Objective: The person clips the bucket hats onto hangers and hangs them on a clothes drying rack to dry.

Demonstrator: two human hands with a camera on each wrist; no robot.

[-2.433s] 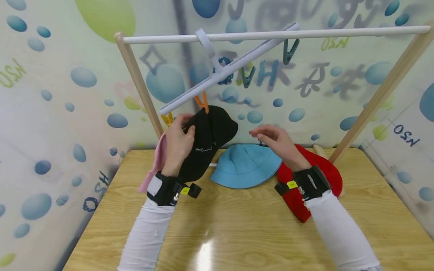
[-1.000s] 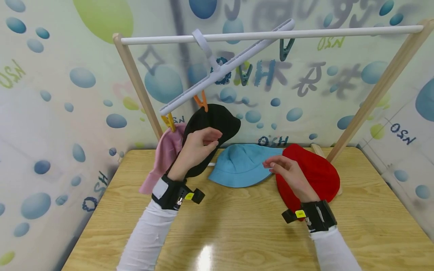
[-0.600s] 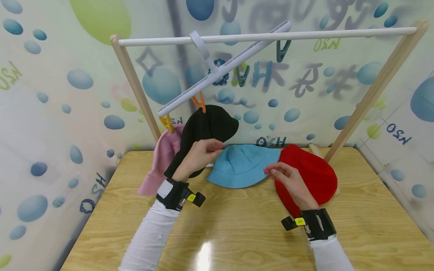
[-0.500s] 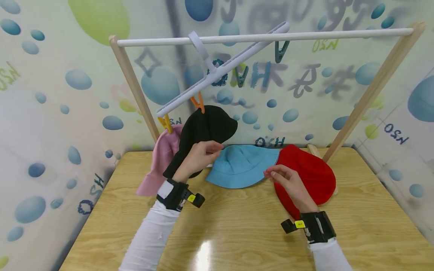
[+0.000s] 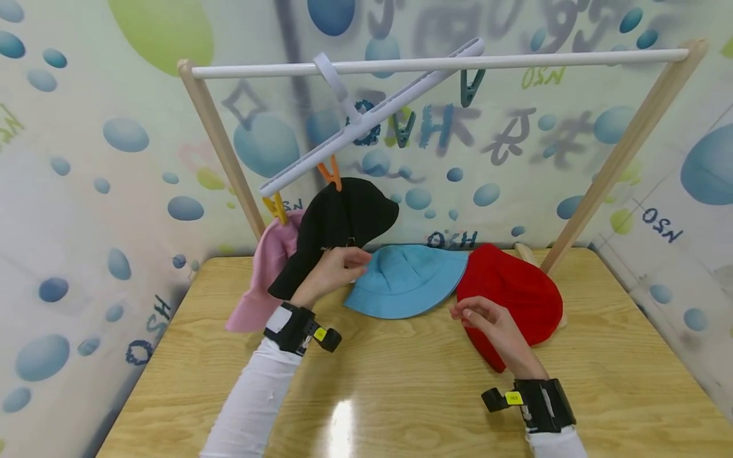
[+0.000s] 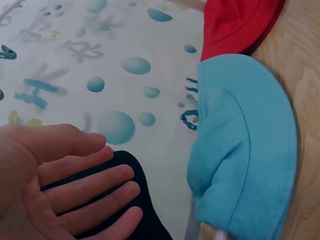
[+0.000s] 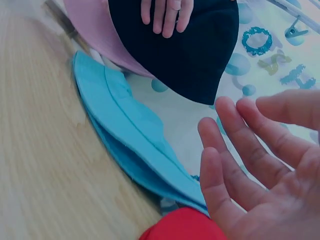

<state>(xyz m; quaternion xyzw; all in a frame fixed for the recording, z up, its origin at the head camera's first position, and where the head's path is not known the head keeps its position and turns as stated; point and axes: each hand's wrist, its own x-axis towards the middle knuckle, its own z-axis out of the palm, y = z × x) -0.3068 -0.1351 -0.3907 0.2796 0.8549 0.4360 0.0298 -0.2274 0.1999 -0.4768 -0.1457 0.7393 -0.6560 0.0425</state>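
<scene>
A black hat (image 5: 343,222) hangs from an orange clip (image 5: 330,173) on the white hanger (image 5: 366,117). Beside it a pink hat (image 5: 266,267) hangs from a yellow clip (image 5: 276,208). My left hand (image 5: 343,262) is open with straight fingers against the black hat's (image 6: 132,200) lower edge, close to the blue hat (image 5: 403,280). The blue hat (image 6: 245,150) lies flat on the table, next to a red hat (image 5: 512,296). My right hand (image 5: 472,315) hovers over the red hat's near edge, fingers relaxed and holding nothing (image 7: 250,165).
A wooden-legged frame with a white rail (image 5: 435,62) stands at the back of the wooden table (image 5: 401,394). Green clips (image 5: 471,86) hang free on the hanger's far arm. Bubble-patterned walls close in the left, back and right sides.
My left hand came down from the black hat's crown to its lower edge and opened. My right hand drew back from the blue hat's brim toward me.
</scene>
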